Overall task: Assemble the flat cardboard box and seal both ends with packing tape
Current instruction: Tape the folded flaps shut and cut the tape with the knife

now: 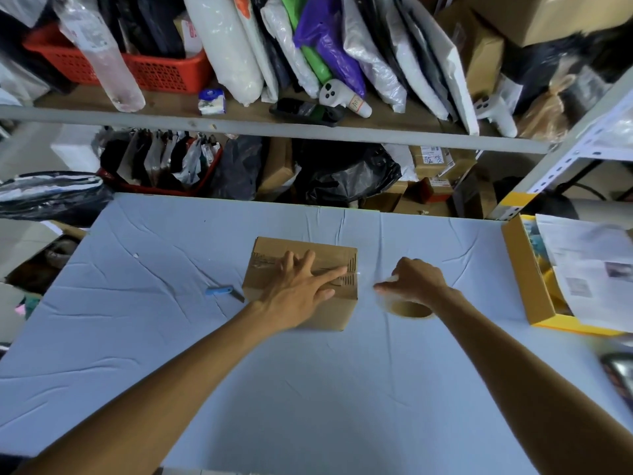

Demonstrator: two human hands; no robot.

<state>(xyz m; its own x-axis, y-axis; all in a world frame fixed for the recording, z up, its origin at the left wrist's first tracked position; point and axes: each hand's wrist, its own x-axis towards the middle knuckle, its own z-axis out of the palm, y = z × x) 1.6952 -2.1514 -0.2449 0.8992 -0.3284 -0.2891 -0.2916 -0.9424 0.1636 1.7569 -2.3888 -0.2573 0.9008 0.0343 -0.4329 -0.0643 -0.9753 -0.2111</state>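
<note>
Cardboard box [337, 315] stood erected near the middle of the surface [308, 389], somewhat toward its far edge, top flaps folded shut. Left hand [301, 286] lay flat on the box top, fingers straight and spread, pressing the flaps down and holding nothing. Right hand [416, 281] was just beside the box's right side, fingers curled over the tape roll [411, 309], which was low over the surface or resting on it. A faint clear strip appeared to run from roll to box edge (blurred, not certain). Handling judgement: box looked empty, so light and liable to slide on the cloth-covered surface. Walls stiff enough, but the flaps would spring up unless pressed, so a flat palm over the seam seemed the right hold, or the side walls for turning it over. Clear tape is thin and tacky and likely to fold onto itself if slack. Blue utility knife [224, 291] lay just left of the box. Containers: open carton [524, 272] at the right edge of the surface held printed sheets [589, 269] over yellow and blue contents that could not be identified. A red basket [164, 72] on the shelf [239, 126] beyond the far edge held dark bagged goods.
</note>
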